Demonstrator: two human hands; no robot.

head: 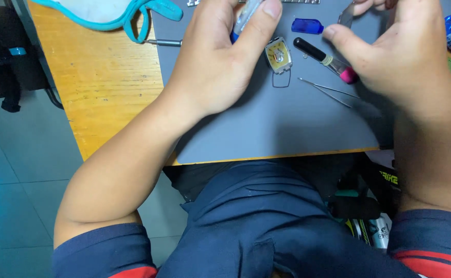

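Your left hand point(220, 56) grips a slim clear tool point(247, 15) at the far edge of the grey mat point(266, 128); your right hand point(405, 51) pinches a small metal piece point(347, 16). Between them, the square yellow-faced watch case point(278, 55) lies open, strapless, unassembled.

I saw both bare forearms reach forward from short dark sleeves, elbows bent. The left hand point(220, 56) was curled with its back to me, thumb stretched up and pressed toward the fingertips. The right hand point(405, 51) was raised alongside, fingers folded, thumb pointing inward to the left
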